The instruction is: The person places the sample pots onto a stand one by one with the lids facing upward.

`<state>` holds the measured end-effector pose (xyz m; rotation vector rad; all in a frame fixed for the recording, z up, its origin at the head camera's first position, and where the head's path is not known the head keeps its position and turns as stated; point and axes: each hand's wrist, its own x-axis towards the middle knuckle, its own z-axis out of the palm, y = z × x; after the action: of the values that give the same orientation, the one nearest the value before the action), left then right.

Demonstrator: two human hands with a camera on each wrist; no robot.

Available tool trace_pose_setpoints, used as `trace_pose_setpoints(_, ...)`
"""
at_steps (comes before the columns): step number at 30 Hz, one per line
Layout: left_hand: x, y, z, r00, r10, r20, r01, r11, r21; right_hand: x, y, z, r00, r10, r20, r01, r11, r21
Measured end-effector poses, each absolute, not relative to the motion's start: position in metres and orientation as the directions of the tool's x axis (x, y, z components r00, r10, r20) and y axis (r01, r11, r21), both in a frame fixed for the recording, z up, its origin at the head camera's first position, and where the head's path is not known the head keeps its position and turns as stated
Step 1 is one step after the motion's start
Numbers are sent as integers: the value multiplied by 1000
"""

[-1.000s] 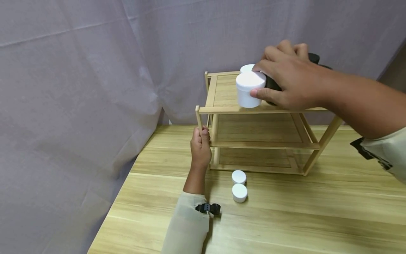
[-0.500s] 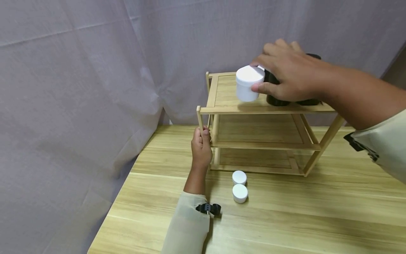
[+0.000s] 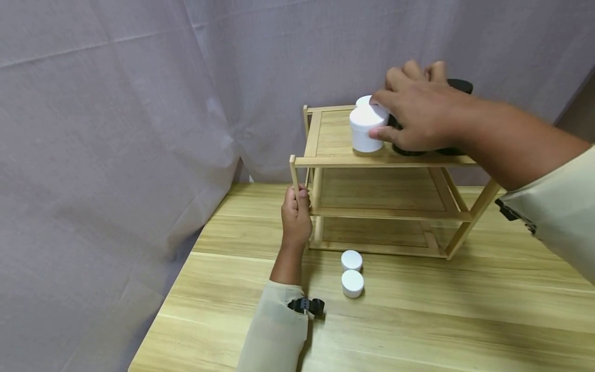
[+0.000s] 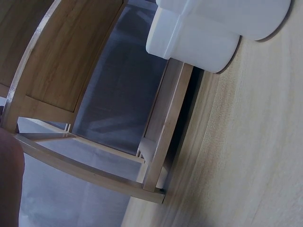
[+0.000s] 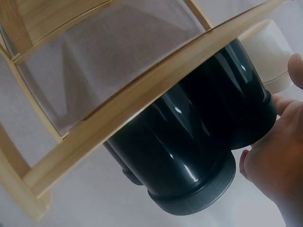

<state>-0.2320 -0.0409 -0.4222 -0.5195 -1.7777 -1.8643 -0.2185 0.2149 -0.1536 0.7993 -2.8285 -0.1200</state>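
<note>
Left hand (image 3: 296, 219) is curled round the front post (image 3: 294, 173) of the wooden rack (image 3: 390, 212), probably to steady it. Right hand (image 3: 420, 108) pinches a white jar (image 3: 366, 137), thumb in front, upright at the top shelf (image 3: 332, 129); can't tell if its base touches. Another white jar (image 3: 363, 99) sits behind it. Two smaller jars (image 3: 352, 284) stand on the counter (image 3: 418, 320) before the rack. Right wrist view shows glossy black jars (image 5: 189, 165) that the right hand mostly hides from the head view.

White round lidded jars (image 3: 364, 135) and glossy black cylindrical jars (image 5: 184, 156) contrast with a honey-toned three-tier wooden rack (image 3: 381, 213), streaky yellow wood-grain counter (image 3: 418, 320) and greyish-lilac cloth curtain (image 3: 116, 129).
</note>
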Motion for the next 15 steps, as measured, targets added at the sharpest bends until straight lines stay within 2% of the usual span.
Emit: trace_pose_setpoints(15,-234,-39,-423,-786,-93,611,613,7,790,-218,216,-154,-864,-485,132,-466,871,153)
